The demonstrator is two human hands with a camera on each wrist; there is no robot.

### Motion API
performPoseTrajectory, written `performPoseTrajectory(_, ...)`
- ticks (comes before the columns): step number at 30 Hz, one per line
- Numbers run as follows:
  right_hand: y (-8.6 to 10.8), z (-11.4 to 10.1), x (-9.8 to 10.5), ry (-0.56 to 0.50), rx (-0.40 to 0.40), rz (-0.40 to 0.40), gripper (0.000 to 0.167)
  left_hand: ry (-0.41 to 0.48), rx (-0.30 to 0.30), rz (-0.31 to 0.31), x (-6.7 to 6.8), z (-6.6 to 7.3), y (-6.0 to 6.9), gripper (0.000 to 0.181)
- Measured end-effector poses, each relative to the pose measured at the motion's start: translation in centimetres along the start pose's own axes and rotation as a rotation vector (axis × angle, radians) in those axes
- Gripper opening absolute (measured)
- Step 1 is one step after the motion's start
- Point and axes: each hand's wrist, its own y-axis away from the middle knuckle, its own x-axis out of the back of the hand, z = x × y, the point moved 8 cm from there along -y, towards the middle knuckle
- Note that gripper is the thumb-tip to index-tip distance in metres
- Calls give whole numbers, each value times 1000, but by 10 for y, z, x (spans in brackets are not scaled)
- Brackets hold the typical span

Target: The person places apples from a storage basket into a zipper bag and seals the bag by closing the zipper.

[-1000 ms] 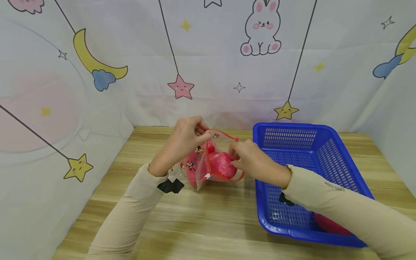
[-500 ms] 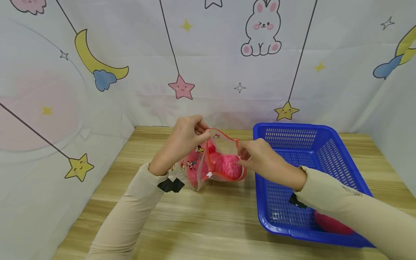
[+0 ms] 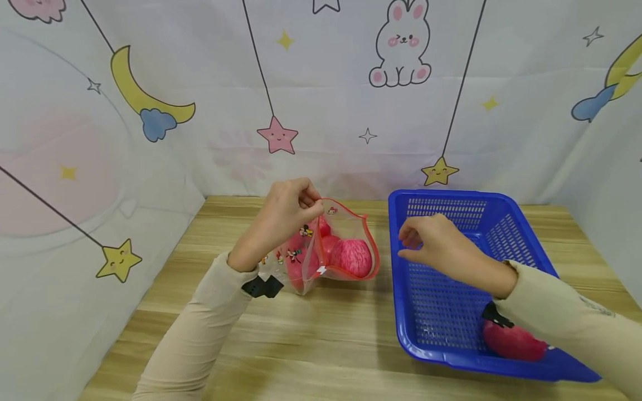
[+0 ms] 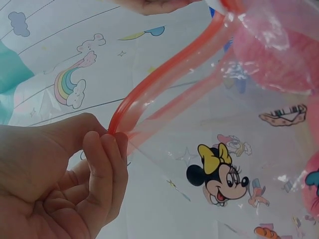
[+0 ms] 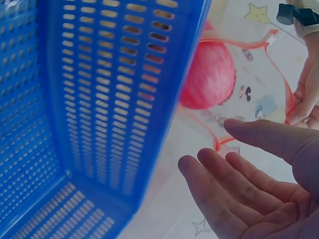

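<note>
A clear zip bag point(image 3: 346, 225) with a red zip edge and printed cartoon figures lies on its side, its mouth gaping to the right. Several pinkish-red apples are inside; one streaked apple point(image 3: 353, 258) sits right at the mouth. My left hand point(image 3: 289, 207) pinches the bag's upper corner by the red edge, as the left wrist view point(image 4: 87, 174) also shows. My right hand point(image 3: 436, 245) is over the left side of the blue basket point(image 3: 396, 323), fingers loosely bent and apart, with nothing held. In the basket's near right corner lies another red apple point(image 3: 512, 338), partly under the right sleeve.
The blue basket, with slotted walls, stands right of the bag on a wooden table point(image 3: 301, 351). Behind and at the sides hangs a white cloth point(image 3: 331, 111) printed with stars, moons and a rabbit.
My right hand has let go of the streaked apple inside the bag's mouth and moved right, out over the basket. The left hand keeps its pinch on the bag.
</note>
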Motion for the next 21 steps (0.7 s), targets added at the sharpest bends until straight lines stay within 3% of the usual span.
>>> performPoseTrajectory(6, 11, 17, 7, 39, -52, -45, 23, -6, 2, 1, 1, 0, -1, 4)
performPoseTrajectory(14, 36, 52, -2, 142, -116, -292, 41, -5, 7, -3, 2, 0, 1, 4)
performPoseTrajectory(21, 61, 79, -7, 176, -172, -443, 54, -3, -5, 5, 2, -1, 0, 4)
